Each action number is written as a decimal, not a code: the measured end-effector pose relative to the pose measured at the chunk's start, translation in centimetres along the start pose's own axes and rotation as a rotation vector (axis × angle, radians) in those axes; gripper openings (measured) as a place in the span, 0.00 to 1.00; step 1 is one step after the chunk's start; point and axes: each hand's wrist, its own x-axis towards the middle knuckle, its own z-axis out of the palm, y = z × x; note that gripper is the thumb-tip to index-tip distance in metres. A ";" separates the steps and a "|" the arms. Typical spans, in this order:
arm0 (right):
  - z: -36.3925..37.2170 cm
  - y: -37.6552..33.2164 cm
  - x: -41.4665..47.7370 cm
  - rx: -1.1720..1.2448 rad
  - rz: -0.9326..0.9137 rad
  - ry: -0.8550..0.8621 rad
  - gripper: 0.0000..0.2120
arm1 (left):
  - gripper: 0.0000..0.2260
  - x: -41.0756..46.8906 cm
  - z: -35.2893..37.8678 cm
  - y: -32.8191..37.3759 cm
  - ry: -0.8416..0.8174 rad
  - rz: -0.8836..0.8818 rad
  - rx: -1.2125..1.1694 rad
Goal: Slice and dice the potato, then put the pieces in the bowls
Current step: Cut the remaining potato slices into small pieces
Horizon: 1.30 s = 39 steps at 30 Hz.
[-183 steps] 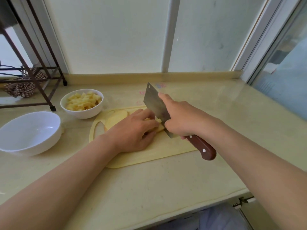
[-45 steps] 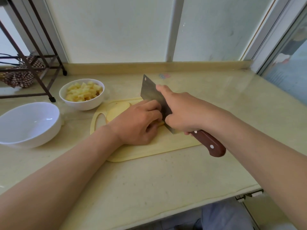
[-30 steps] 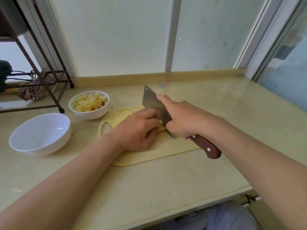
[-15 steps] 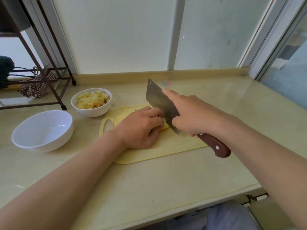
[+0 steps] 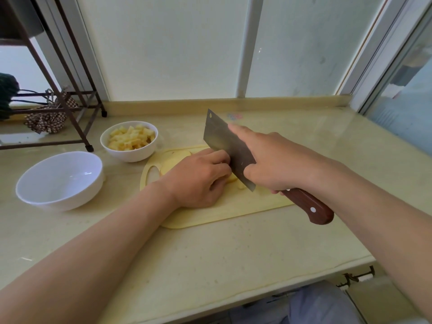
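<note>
The pale yellow peeled potato (image 5: 174,160) lies on the pale yellow rounded cutting board (image 5: 233,213), held down by the left hand (image 5: 198,181) with curled fingers. The right hand (image 5: 275,162) grips the brown wooden handle of the steel cleaver (image 5: 224,143), with its index finger straight along the blade, which stands just beside the left knuckles. A small white round bowl (image 5: 131,157) of potato cubes stands near the board's left end.

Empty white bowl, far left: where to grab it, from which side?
Pinch the rim of the empty bowl at its right side, coming down from above, fingers inside, thumb outside. It sits upright and holds nothing, so the rim is open; the smooth walls flare wide, likely too broad for a side wrap.
</note>
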 end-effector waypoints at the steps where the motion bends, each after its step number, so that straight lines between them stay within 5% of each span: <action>1: 0.0 0.0 0.0 -0.002 -0.001 -0.005 0.45 | 0.08 0.0 0.0 0.0 0.001 0.002 0.001; 39: 2.1 -1.2 3.4 0.003 0.007 -0.053 0.46 | 0.11 -0.9 -1.1 0.0 -0.002 -0.043 -0.105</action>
